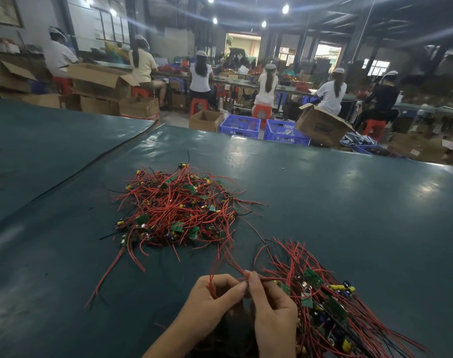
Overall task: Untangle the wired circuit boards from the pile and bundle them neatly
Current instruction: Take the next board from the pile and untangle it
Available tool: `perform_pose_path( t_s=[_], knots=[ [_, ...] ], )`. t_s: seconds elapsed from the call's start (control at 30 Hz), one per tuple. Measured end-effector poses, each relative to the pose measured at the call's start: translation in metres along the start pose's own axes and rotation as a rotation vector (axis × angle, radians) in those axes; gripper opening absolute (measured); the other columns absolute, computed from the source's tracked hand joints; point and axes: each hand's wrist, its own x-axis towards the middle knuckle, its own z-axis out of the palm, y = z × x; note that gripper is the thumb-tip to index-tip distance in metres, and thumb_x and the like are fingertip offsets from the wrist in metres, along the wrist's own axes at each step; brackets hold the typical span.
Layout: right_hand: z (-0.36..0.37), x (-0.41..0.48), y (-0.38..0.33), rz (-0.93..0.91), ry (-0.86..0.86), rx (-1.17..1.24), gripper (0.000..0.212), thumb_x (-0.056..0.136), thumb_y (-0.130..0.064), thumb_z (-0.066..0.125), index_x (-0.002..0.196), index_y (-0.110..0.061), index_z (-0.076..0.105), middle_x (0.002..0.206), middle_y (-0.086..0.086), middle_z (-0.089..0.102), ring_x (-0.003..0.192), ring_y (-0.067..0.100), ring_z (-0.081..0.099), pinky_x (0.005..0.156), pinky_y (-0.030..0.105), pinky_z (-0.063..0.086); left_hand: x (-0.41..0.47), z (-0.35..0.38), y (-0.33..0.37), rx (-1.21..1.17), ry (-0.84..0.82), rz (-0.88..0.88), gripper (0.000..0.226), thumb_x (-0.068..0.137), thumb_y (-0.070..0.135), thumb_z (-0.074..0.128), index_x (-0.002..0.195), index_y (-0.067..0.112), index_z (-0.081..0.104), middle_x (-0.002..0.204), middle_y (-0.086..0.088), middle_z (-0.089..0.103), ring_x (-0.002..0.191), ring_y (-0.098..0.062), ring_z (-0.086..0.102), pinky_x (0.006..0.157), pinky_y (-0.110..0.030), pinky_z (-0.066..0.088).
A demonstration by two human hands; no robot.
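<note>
Both grips are pinched on the same red leads point(261, 279), the left hand point(215, 298) just beside the right hand point(274, 313), so the leads run rightward from the grip into the sorted bundle point(323, 306), while the tangled pile point(179, 208) lies well ahead-left on the worktop point(349, 202).

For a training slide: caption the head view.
Left hand and right hand pinch red wires; tangled circuit-board pile ahead, gathered bundle at right.
</note>
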Motion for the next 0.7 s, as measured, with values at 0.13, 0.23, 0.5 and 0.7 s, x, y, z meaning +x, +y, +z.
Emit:
perform_pose_path(
  t_s=[0.13, 0.23, 0.5, 0.7],
  knots=[
    [0.0, -0.001, 0.002, 0.021, 0.036, 0.018, 0.027, 0.088, -0.014, 0.063, 0.067, -0.018, 0.08, 0.058, 0.001, 0.069, 0.051, 0.011, 0.064, 0.05, 0.017, 0.05, -0.002, -0.002, 0.005, -0.047, 0.023, 0.022, 0.022, 0.076, 0.032, 0.069, 0.065, 0.015, 0.073, 0.056, -0.004, 0.064, 0.052, -0.012, 0.057, 0.056, -0.02, 0.045],
    [-0.005, 0.001, 0.002, 0.053, 0.134, 0.099, 0.025, 0.09, -0.017, 0.062, 0.074, -0.017, 0.08, 0.043, -0.003, 0.042, 0.035, 0.006, 0.033, 0.036, 0.016, 0.029, -0.001, -0.006, 0.009, -0.054, 0.071, 0.036, 0.022, 0.073, 0.029, 0.07, 0.064, 0.01, 0.074, 0.054, -0.008, 0.064, 0.05, -0.012, 0.057, 0.056, -0.019, 0.045],
    [-0.006, 0.005, -0.001, -0.007, 0.229, 0.24, 0.021, 0.082, -0.023, 0.062, 0.075, -0.013, 0.079, 0.045, -0.001, 0.045, 0.033, 0.004, 0.027, 0.033, 0.017, 0.025, 0.006, -0.017, 0.004, -0.177, 0.249, 0.005, 0.014, 0.061, 0.022, 0.077, 0.063, 0.008, 0.075, 0.056, -0.011, 0.065, 0.051, -0.015, 0.062, 0.056, -0.019, 0.051],
    [-0.008, 0.006, -0.002, -0.017, 0.193, 0.26, 0.021, 0.083, -0.013, 0.063, 0.07, -0.006, 0.077, 0.048, 0.003, 0.052, 0.032, 0.006, 0.028, 0.033, 0.017, 0.025, 0.013, -0.02, -0.004, -0.295, 0.385, -0.032, 0.023, 0.057, 0.025, 0.077, 0.072, 0.008, 0.074, 0.064, -0.005, 0.065, 0.058, -0.01, 0.059, 0.057, -0.017, 0.051]
  ],
)
